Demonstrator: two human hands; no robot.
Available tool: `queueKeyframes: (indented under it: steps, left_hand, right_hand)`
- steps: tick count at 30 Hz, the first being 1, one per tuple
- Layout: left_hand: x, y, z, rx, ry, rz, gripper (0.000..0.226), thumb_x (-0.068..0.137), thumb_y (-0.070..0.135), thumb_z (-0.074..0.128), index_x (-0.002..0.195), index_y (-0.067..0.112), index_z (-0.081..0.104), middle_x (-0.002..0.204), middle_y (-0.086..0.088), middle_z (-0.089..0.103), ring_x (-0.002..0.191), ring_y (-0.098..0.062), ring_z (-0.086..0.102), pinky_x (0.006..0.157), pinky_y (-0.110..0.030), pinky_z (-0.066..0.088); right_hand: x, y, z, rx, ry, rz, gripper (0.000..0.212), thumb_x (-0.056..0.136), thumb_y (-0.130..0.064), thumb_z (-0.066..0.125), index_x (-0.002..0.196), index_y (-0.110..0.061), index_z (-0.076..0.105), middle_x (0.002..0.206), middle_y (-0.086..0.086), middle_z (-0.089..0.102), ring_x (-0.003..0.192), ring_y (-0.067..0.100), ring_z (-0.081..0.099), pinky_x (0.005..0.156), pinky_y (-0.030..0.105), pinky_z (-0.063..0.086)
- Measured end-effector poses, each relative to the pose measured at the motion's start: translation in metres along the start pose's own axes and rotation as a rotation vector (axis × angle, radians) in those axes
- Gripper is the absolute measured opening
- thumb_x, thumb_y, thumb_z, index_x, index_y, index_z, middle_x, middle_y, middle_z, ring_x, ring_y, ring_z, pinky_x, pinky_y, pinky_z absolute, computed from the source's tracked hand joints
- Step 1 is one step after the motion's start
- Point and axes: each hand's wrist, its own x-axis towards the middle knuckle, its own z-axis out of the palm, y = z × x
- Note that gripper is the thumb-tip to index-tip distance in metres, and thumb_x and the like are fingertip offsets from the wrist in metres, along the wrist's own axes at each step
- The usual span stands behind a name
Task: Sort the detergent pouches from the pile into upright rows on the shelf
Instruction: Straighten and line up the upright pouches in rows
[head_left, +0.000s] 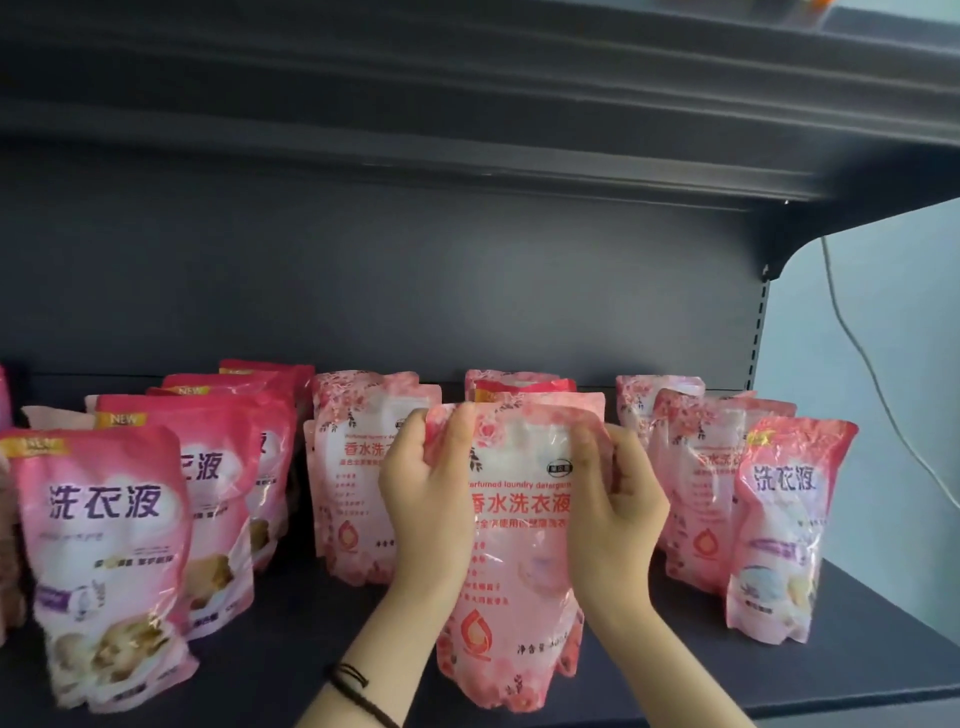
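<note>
A light pink floral detergent pouch (519, 561) stands upright near the front of the dark shelf (857, 654), at the head of the middle row. My left hand (428, 499) grips its upper left corner. My right hand (613, 514) grips its upper right edge. Behind it stand more pouches of the same row (514, 384). A row of darker pink pouches (109, 545) runs back on the left. Another floral row (353, 467) stands left of centre. On the right, floral pouches (696, 478) stand behind a darker pink pouch (784, 530).
The shelf's dark back panel (415, 286) rises behind the rows, and an upper shelf (519, 130) overhangs. A white cable (857, 353) hangs on the wall at the right. Bare shelf surface shows between the rows and along the front edge.
</note>
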Motion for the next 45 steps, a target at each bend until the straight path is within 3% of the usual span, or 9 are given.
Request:
queueKeyframes:
  steps: [6, 14, 20, 23, 25, 34, 38, 41, 45]
  left_hand:
    - [-0.011, -0.022, 0.010, 0.021, 0.039, 0.020, 0.024, 0.087, 0.041, 0.061, 0.078, 0.019, 0.065, 0.071, 0.002, 0.065, 0.068, -0.013, 0.061, 0.064, -0.030, 0.051]
    - [-0.002, -0.034, 0.020, 0.050, 0.121, 0.016, 0.026, 0.084, 0.045, 0.061, 0.070, 0.023, 0.061, 0.065, 0.010, 0.060, 0.063, -0.008, 0.054, 0.062, -0.030, 0.045]
    - [-0.003, -0.042, 0.024, -0.001, 0.145, 0.009, 0.023, 0.090, 0.032, 0.063, 0.067, 0.027, 0.061, 0.059, 0.017, 0.058, 0.056, 0.002, 0.052, 0.055, -0.012, 0.043]
    - [-0.005, -0.045, 0.028, -0.007, 0.173, 0.048, 0.025, 0.089, 0.032, 0.062, 0.066, 0.026, 0.058, 0.054, 0.017, 0.054, 0.051, 0.001, 0.048, 0.051, -0.011, 0.040]
    - [-0.006, -0.046, 0.033, -0.038, 0.177, 0.046, 0.024, 0.087, 0.034, 0.063, 0.066, 0.024, 0.059, 0.055, 0.016, 0.054, 0.052, 0.002, 0.048, 0.051, -0.012, 0.041]
    - [-0.004, -0.058, 0.052, -0.056, 0.167, -0.023, 0.022, 0.086, 0.036, 0.065, 0.074, 0.018, 0.063, 0.061, 0.011, 0.055, 0.059, -0.005, 0.048, 0.058, -0.024, 0.044]
    - [-0.003, -0.050, 0.044, 0.036, 0.026, 0.017, 0.014, 0.088, 0.036, 0.063, 0.078, 0.027, 0.063, 0.071, 0.011, 0.063, 0.069, -0.004, 0.058, 0.066, -0.024, 0.049]
    - [0.013, -0.036, 0.032, 0.289, -0.155, 0.156, 0.008, 0.088, 0.033, 0.063, 0.094, 0.029, 0.064, 0.090, 0.016, 0.065, 0.092, -0.005, 0.062, 0.081, -0.025, 0.050]
    - [0.045, -0.014, 0.021, 0.621, -0.414, 0.358, 0.010, 0.088, 0.031, 0.063, 0.093, 0.022, 0.065, 0.088, 0.016, 0.062, 0.092, -0.004, 0.057, 0.082, -0.023, 0.046]
  right_hand:
    - [0.001, 0.026, -0.006, 0.020, 0.013, 0.056, 0.012, 0.089, -0.041, 0.055, 0.085, -0.046, 0.066, 0.076, -0.018, 0.065, 0.068, -0.002, 0.058, 0.060, 0.009, 0.044]
    - [0.010, 0.042, -0.002, 0.018, 0.004, 0.046, 0.015, 0.090, -0.038, 0.057, 0.077, -0.042, 0.063, 0.069, -0.017, 0.061, 0.060, 0.000, 0.051, 0.057, 0.009, 0.040]
    - [0.017, 0.046, -0.003, -0.034, -0.012, 0.093, 0.010, 0.084, -0.048, 0.055, 0.082, -0.041, 0.060, 0.118, -0.009, 0.054, 0.111, 0.006, 0.050, 0.083, 0.006, 0.040]
    - [0.019, 0.049, -0.007, 0.019, -0.098, 0.157, 0.022, 0.086, -0.051, 0.053, 0.078, -0.033, 0.062, 0.089, -0.007, 0.060, 0.078, 0.004, 0.056, 0.068, 0.025, 0.047]
    - [0.020, 0.049, -0.010, 0.006, -0.054, 0.103, 0.020, 0.088, -0.046, 0.054, 0.073, -0.033, 0.059, 0.073, -0.007, 0.053, 0.064, 0.003, 0.047, 0.061, 0.022, 0.040]
    - [0.036, 0.069, -0.018, -0.017, -0.024, 0.040, 0.017, 0.091, -0.037, 0.055, 0.075, -0.035, 0.060, 0.072, -0.007, 0.053, 0.065, 0.004, 0.047, 0.060, 0.019, 0.040]
    - [0.042, 0.067, -0.029, -0.014, -0.162, 0.070, 0.021, 0.095, -0.036, 0.054, 0.075, -0.031, 0.056, 0.069, -0.004, 0.054, 0.059, 0.003, 0.045, 0.053, 0.018, 0.041]
    - [0.058, 0.055, -0.039, -0.087, -0.302, 0.036, 0.018, 0.093, -0.020, 0.058, 0.088, -0.035, 0.052, 0.084, -0.012, 0.063, 0.072, 0.003, 0.058, 0.062, 0.014, 0.047]
    - [0.095, 0.028, -0.049, -0.293, -0.583, -0.064, 0.011, 0.083, -0.026, 0.060, 0.091, -0.031, 0.055, 0.090, -0.016, 0.065, 0.083, 0.001, 0.061, 0.068, 0.013, 0.046]
